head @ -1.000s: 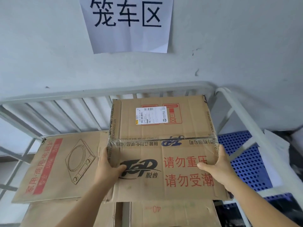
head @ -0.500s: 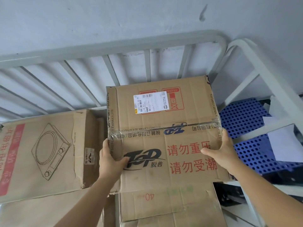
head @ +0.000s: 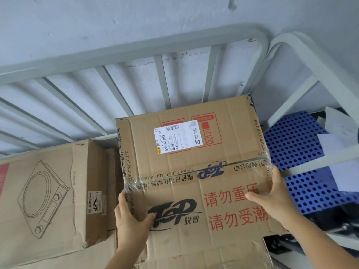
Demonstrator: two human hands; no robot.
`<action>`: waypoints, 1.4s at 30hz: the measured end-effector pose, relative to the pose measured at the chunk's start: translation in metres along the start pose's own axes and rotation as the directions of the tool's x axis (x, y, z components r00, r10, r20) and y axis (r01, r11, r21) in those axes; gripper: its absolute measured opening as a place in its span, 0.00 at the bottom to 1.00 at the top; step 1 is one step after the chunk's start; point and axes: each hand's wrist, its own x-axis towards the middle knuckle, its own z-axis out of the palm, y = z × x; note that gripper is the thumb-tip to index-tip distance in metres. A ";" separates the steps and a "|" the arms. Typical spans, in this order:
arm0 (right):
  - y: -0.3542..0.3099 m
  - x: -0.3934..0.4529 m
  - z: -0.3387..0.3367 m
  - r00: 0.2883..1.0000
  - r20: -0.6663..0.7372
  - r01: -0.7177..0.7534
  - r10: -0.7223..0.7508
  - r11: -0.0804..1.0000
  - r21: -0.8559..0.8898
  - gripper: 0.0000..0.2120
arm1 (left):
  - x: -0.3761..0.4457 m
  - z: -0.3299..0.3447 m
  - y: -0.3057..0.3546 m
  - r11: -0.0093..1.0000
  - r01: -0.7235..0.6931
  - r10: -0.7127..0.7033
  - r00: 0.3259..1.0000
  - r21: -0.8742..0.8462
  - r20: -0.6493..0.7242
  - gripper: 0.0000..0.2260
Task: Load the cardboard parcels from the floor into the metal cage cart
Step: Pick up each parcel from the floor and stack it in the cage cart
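A brown cardboard parcel [head: 194,171] with red Chinese print, a black "TOP" logo and a white shipping label sits inside the grey metal cage cart [head: 136,49], on top of another cardboard box [head: 194,257]. My left hand [head: 130,218] grips its left edge, thumb on the top face. My right hand [head: 272,199] grips its right edge, thumb on top as well. To the left lies a second parcel [head: 48,195] printed with a cooktop drawing.
The cage's barred back wall [head: 87,90] stands against a pale wall. A white cage side rail [head: 303,61] runs down the right. Beyond it lies a blue perforated plastic panel [head: 295,158] with white sheets [head: 342,133] on it.
The parcel has moved down and deeper into the cage between both hands. The view has tilted down, so the paper sign on the wall has left the frame.
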 end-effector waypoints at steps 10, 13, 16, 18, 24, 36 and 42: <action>0.009 0.022 0.008 0.997 0.027 -0.078 0.078 0.997 0.006 0.57 | 0.038 0.014 0.005 0.999 0.010 -0.016 0.993 0.052 0.117 0.45; 0.004 0.038 0.014 0.998 0.033 -0.059 0.059 0.998 -0.023 0.57 | 0.048 0.020 -0.001 0.998 0.032 -0.038 0.993 0.054 0.109 0.44; -0.005 0.057 0.016 0.999 0.024 -0.038 0.039 0.999 -0.036 0.56 | 0.056 0.026 -0.004 0.999 0.027 -0.031 0.995 0.046 0.093 0.44; -0.006 0.066 0.015 0.999 0.014 -0.030 0.030 0.999 -0.042 0.55 | 0.056 0.030 -0.005 0.998 0.027 -0.031 0.996 0.050 0.081 0.44; -0.002 0.066 0.013 0.999 0.017 -0.042 0.043 0.997 -0.068 0.55 | 0.051 0.032 -0.005 0.998 0.012 -0.017 0.995 0.054 0.096 0.45; 0.001 0.059 0.015 0.997 -0.013 -0.082 0.080 0.975 -0.205 0.56 | 0.053 0.030 0.001 0.986 0.028 -0.056 0.985 0.167 0.161 0.48; -0.011 0.030 0.019 0.999 -0.033 0.019 -0.044 0.837 -0.547 0.52 | 0.036 0.023 0.012 0.898 -0.089 0.023 0.987 0.430 0.157 0.46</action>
